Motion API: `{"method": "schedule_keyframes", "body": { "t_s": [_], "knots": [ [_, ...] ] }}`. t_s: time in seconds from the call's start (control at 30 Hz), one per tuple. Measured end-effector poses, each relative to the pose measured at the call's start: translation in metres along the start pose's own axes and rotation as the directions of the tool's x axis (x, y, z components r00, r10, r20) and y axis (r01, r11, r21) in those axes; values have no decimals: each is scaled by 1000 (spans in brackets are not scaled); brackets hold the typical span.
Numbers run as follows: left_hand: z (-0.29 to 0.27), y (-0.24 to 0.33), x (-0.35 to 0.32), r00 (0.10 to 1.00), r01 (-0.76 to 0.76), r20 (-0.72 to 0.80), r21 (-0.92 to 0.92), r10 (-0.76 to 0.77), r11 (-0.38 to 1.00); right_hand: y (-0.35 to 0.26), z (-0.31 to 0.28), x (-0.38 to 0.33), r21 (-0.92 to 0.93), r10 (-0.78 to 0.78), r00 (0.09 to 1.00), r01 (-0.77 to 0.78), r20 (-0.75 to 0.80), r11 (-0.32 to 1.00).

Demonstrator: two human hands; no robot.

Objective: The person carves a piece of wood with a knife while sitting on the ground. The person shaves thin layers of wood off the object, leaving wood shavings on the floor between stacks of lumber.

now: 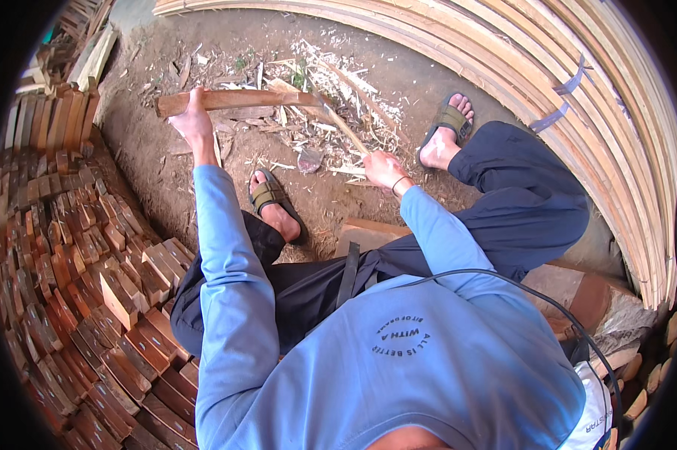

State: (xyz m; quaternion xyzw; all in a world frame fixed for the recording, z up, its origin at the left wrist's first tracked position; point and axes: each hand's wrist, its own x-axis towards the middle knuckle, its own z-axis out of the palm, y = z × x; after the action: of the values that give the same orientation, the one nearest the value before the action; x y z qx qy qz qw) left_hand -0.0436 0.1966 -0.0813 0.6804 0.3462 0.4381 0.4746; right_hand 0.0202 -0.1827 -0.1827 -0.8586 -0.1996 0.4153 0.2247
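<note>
My left hand is closed round the left part of a brown wooden board, held out over the ground beyond my feet. My right hand grips the pale wooden handle of a tool. This handle slants up and left to the board's right end, where the tool's head is too thin and blurred to make out. Below the board's right half, wood chips and shavings lie scattered, with a few larger offcuts among them.
Stacked wooden blocks fill the left side. Long pale planks, bound with a strap, curve across the far right. My sandalled feet rest on bare earth. A black cable crosses my right side, near a white bag.
</note>
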Motion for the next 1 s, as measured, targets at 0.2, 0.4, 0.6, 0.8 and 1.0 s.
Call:
{"method": "schedule_keyframes", "body": {
  "t_s": [0.2, 0.4, 0.6, 0.8, 1.0],
  "knots": [
    [-7, -10, 3, 1000, 24, -17, -15, -24, 1000, -38, -48, -17, 887, -70, 927, -329, 369, 325],
    [-4, -6, 3, 999, -11, -32, 87, 14, 996, 10, 23, 6, -40, -179, 950, 175, -255, 984],
    [-12, -13, 5, 1000, -4, -16, 29, 4, 1000, -8, 2, -10, 345, 196, 971, -233, 138, 909],
    [-11, -18, 3, 1000, 4, -25, -17, -4, 1000, -20, -24, -3, 747, -31, 983, -116, 180, 655],
    [-12, -15, 3, 1000, -1, 3, -15, 1, 1000, 52, 62, 28, -196, -311, 890, 257, -334, 946]
  ]
}}
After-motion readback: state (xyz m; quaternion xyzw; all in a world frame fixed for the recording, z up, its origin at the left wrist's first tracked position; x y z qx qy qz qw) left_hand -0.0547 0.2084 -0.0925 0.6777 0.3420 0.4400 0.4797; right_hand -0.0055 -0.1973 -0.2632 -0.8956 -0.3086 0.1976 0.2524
